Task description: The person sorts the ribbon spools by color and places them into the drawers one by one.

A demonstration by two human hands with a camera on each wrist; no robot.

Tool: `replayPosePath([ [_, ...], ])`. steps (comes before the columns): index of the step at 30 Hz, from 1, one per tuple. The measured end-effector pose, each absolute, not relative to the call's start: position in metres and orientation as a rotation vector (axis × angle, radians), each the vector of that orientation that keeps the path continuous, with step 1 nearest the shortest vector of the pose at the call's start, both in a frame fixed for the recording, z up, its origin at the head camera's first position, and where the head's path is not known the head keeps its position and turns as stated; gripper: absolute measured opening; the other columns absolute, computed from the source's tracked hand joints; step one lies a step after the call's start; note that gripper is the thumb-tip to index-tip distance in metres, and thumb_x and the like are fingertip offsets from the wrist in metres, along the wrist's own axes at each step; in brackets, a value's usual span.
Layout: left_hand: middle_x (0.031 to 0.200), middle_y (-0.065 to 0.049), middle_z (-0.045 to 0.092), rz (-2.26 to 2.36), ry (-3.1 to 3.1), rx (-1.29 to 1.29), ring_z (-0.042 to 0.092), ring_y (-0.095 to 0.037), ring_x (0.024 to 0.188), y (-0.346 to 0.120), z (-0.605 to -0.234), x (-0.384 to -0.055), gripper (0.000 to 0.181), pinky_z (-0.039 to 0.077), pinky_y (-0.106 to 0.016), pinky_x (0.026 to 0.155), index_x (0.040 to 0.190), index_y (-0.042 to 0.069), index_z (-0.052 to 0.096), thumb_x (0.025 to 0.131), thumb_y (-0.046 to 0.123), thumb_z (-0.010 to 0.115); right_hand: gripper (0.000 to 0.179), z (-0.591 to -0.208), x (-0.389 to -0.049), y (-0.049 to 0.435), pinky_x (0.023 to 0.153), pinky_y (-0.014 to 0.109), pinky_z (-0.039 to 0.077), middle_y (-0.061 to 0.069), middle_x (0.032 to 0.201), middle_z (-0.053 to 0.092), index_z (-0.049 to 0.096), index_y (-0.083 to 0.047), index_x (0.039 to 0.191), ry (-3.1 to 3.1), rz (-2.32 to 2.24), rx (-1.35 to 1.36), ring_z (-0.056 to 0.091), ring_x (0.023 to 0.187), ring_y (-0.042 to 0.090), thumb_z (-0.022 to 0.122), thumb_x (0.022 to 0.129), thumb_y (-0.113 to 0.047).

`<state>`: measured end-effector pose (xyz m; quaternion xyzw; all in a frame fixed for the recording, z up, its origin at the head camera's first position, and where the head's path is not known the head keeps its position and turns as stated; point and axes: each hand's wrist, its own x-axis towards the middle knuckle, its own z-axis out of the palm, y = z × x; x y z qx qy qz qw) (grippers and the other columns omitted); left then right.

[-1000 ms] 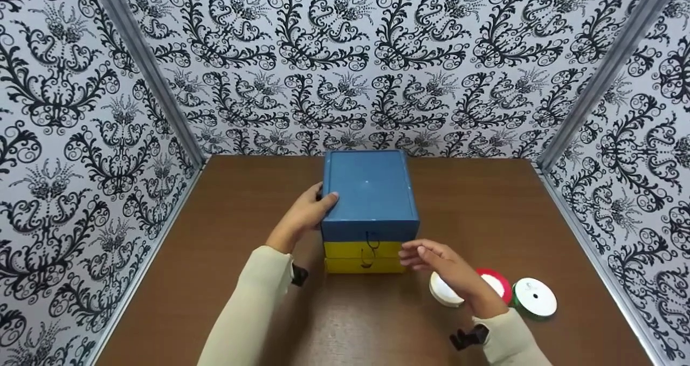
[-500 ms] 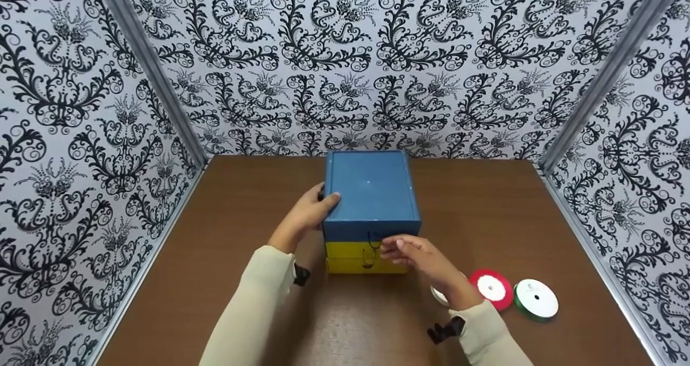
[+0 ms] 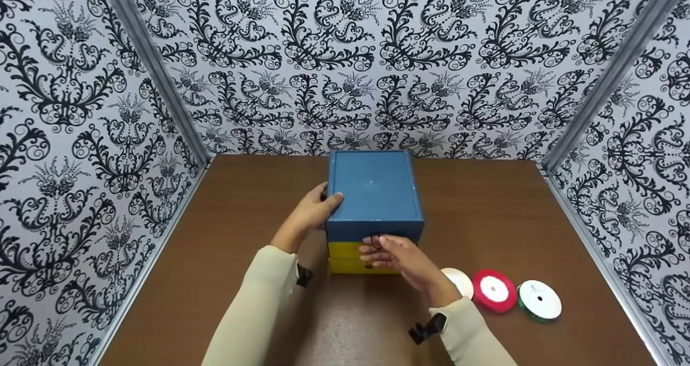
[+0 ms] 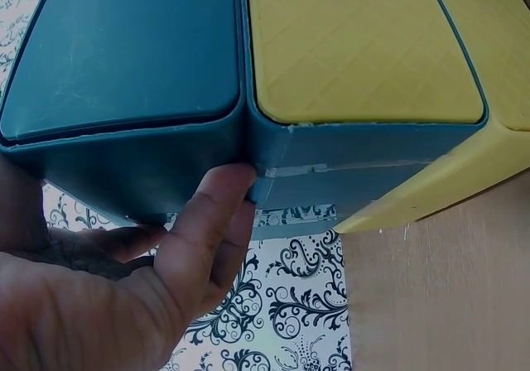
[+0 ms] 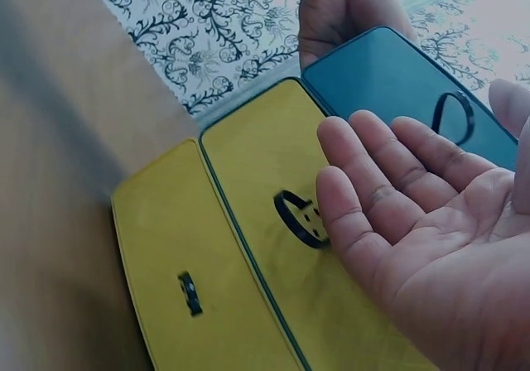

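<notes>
A drawer box [image 3: 375, 185] with a blue top stands on the table; its front has a blue drawer [image 5: 406, 81] above two yellow drawers [image 5: 265, 172]. Black loop handles hang on the blue drawer [image 5: 454, 118] and the middle yellow one. My left hand [image 3: 314, 208] holds the box's left side, thumb over the top edge; in the left wrist view its fingers [image 4: 195, 230] touch the side wall. My right hand [image 3: 401, 258] is in front of the drawers, palm up with fingers loosely extended beside the loops. Whether a fingertip touches the blue drawer's loop, I cannot tell.
To the right of the box lie three ribbon spools: a cream one [image 3: 459, 284] partly behind my right wrist, a red one [image 3: 494, 290] and a green one [image 3: 539, 300] with a white face. Patterned walls [image 3: 345, 59] enclose the brown table [image 3: 259, 183] at the back and sides.
My right hand has moved left, from the box's front right corner to the handles on its front. The cream and red spools show more. My left hand keeps its hold.
</notes>
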<state>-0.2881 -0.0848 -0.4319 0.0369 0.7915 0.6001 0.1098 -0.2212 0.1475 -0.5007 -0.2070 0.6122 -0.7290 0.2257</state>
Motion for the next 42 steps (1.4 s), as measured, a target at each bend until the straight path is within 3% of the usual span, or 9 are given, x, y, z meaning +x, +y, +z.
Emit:
replayPosePath([
  [7,0.119,-0.012,0.053,1.774,2.311,0.093,0.060,-0.026,0.092,-0.085,-0.433,-0.288,0.059,0.051,-0.039,0.071,0.142,0.013,0.032,0.092,0.034,0.054,0.057,-0.501,-0.222,0.139,0.097,0.053,0.034,0.029,0.125,0.050,0.048,0.008,0.127,1.569,-2.054,-0.551,0.052,0.112,0.036,0.043,0.096,-0.040],
  [17,0.115,-0.011,0.055,1.795,2.297,0.095,0.060,-0.026,0.088,-0.086,-0.434,-0.287,0.055,0.052,-0.038,0.067,0.140,0.015,0.037,0.092,0.034,0.055,0.043,-0.507,-0.222,0.130,0.094,0.044,0.041,0.026,0.123,0.052,0.052,0.007,0.122,1.474,-2.160,-0.470,0.053,0.112,0.034,0.051,0.095,-0.025],
  [27,0.129,-0.015,0.048,1.757,2.364,0.131,0.056,-0.028,0.103,-0.085,-0.435,-0.288,0.060,0.048,-0.041,0.084,0.142,0.009,0.032,0.092,0.033,0.054,0.039,-0.504,-0.220,0.128,0.097,0.049,0.036,0.020,0.122,0.056,0.050,0.007,0.125,1.461,-2.157,-0.421,0.053,0.113,0.031,0.052,0.094,-0.016],
  [36,0.126,-0.015,0.050,1.769,2.377,0.149,0.058,-0.027,0.100,-0.085,-0.435,-0.290,0.060,0.047,-0.040,0.084,0.141,0.008,0.034,0.091,0.032,0.055,0.040,-0.504,-0.220,0.129,0.100,0.051,0.032,0.022,0.125,0.053,0.051,0.005,0.124,1.472,-2.153,-0.423,0.052,0.115,0.031,0.055,0.093,-0.019],
  [42,0.127,-0.014,0.050,1.735,2.390,0.126,0.058,-0.026,0.099,-0.085,-0.436,-0.289,0.061,0.048,-0.039,0.082,0.142,0.009,0.033,0.091,0.036,0.055,0.035,-0.508,-0.218,0.131,0.097,0.047,0.037,0.023,0.124,0.053,0.054,0.004,0.122,1.502,-2.153,-0.457,0.052,0.114,0.032,0.053,0.094,-0.017],
])
